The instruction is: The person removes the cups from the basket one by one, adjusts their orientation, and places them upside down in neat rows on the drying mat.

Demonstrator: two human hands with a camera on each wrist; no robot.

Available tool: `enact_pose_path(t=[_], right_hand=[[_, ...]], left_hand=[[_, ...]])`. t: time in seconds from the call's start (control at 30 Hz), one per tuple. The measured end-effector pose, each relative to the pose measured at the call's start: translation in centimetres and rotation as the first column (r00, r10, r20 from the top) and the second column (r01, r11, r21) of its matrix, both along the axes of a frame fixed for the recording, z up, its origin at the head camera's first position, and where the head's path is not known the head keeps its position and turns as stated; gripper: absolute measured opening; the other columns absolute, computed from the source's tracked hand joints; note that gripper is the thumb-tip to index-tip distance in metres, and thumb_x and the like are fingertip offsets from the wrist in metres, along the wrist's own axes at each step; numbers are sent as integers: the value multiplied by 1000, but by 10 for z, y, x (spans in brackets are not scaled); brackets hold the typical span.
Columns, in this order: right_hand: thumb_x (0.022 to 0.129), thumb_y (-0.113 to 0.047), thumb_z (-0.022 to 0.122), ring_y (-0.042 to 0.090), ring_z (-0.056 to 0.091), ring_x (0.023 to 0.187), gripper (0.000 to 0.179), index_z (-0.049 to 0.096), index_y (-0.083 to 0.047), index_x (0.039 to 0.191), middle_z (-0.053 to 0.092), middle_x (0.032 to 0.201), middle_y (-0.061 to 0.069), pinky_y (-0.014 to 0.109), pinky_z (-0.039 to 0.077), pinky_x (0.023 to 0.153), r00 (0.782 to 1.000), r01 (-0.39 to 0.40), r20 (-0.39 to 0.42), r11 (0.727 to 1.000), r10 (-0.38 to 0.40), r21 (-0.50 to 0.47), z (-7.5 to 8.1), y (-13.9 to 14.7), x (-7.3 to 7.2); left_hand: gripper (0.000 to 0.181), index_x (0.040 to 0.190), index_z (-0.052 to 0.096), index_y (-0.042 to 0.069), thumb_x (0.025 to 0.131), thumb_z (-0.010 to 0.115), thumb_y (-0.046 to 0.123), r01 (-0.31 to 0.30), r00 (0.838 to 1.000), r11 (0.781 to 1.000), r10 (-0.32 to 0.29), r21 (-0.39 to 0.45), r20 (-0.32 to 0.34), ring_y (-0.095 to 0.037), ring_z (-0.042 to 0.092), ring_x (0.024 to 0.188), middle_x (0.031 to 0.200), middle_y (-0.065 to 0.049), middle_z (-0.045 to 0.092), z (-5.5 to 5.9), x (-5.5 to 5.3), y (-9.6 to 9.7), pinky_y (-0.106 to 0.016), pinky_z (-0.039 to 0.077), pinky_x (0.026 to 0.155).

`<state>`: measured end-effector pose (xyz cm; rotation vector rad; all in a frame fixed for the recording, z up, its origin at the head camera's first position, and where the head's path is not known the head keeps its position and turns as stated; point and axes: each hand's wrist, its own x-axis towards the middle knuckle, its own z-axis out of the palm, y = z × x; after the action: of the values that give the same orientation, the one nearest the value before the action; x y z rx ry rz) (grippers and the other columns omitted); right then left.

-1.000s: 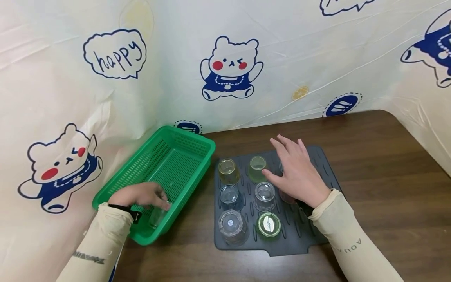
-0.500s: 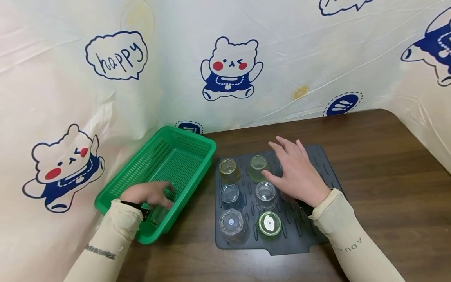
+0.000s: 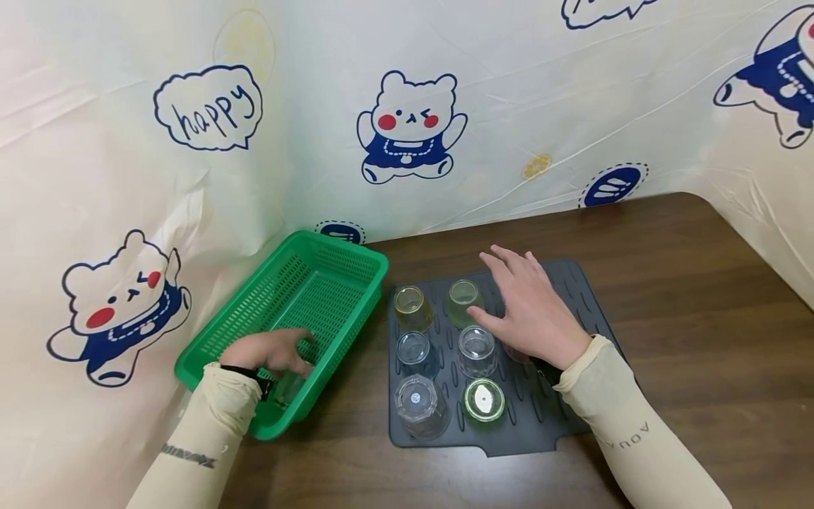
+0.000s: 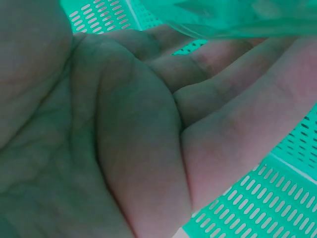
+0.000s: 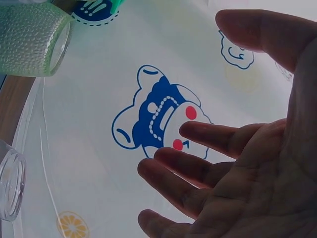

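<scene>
My left hand (image 3: 270,351) reaches down into the green basket (image 3: 343,346), thumb and fingers apart. Under it a clear glass (image 3: 291,387) lies at the basket's near end, partly hidden by the hand. In the left wrist view the long fingers (image 4: 237,144) stretch out close beside a see-through glass (image 4: 247,17) tinted green. My right hand (image 3: 531,311) hovers over the dark drying mat (image 3: 575,283) with fingers spread and nothing in them. Nearest it are a pale green textured glass (image 5: 32,39) and a clear glass (image 5: 12,181). A pinkish glass (image 3: 516,354) is mostly hidden beneath that hand.
Several glasses stand bottom-up on the mat, among them a yellowish one (image 3: 412,311), a bluish one (image 3: 416,355), a faceted clear one (image 3: 421,410) and a bright green one (image 3: 485,401). A brown wooden table (image 3: 699,318) carries everything. A printed cloth (image 3: 509,85) hangs behind.
My left hand has shifted slightly right inside the basket, and its fingers have spread from a closer grip. The right hand keeps its pose over the mat. The view has tilted a little.
</scene>
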<state>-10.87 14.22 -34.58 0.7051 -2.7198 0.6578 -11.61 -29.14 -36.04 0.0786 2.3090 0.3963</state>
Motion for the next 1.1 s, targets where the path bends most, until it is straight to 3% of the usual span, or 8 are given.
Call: enact_pose_path(t=[0.23,0.4,0.47,0.63,0.77,0.9,1.0,1.1], right_hand=[[81,-48,70,33,33,134,81,44,-1,142,37,146,18,51,14,112,1000,0,-1,1000,0,-12,1,1,1],[81,-47,70,32,34,134,81,43,-2,142,37,146,18,50,15,112,1000,0,3,1000,0,-25,3,3,2],[81,-47,69,33,34,134,81,43,-2,142,36,146,17,50,18,111,1000,-7,7,999,7,-35,3,3,3],[82,-47,69,34,37,131,79,43,-3,143,36,147,15,50,29,106,1000,-14,-7,997,13,-77,6,2,4],[83,-43,69,31,40,129,76,42,-4,142,36,146,13,48,36,102,999,-27,-29,993,23,-118,6,2,5],[83,-39,69,27,41,129,74,41,-5,143,37,145,11,43,40,100,997,-67,-57,987,59,-146,5,0,5],[84,-35,69,24,41,128,73,40,-5,143,38,144,9,40,40,100,992,-104,-90,978,89,-181,5,-2,4],[83,-31,69,22,42,126,72,39,-5,144,40,142,8,38,40,100,988,-127,-121,964,100,-235,6,-4,3]], left_hand=[[72,142,41,3,83,74,29,37,997,999,-39,-25,-71,-21,58,82,127,-18,47,2,2,3,-36,50,64],[71,140,44,4,83,73,35,113,974,992,-123,-59,-190,-26,56,104,121,-12,57,-1,10,0,-39,48,75],[76,140,43,5,81,75,40,103,966,992,-117,-72,-231,-28,57,106,121,-13,58,2,13,-3,-41,49,77],[92,143,35,-4,76,78,41,48,898,993,-90,-107,-431,-44,50,112,129,-28,49,36,16,-3,-54,45,85],[102,151,19,-2,77,78,35,-40,780,997,-13,-71,-626,-47,44,109,132,-34,38,80,16,21,-58,44,81],[103,156,16,14,76,78,30,-70,600,997,69,33,-797,-37,46,96,127,-26,36,110,27,69,-49,47,70],[93,151,29,18,74,79,25,-1,472,991,117,132,-874,-29,50,95,124,-16,35,120,42,108,-43,51,70],[84,142,41,15,69,82,19,115,379,964,182,241,-907,-23,49,105,125,-10,35,122,56,135,-37,53,79]])
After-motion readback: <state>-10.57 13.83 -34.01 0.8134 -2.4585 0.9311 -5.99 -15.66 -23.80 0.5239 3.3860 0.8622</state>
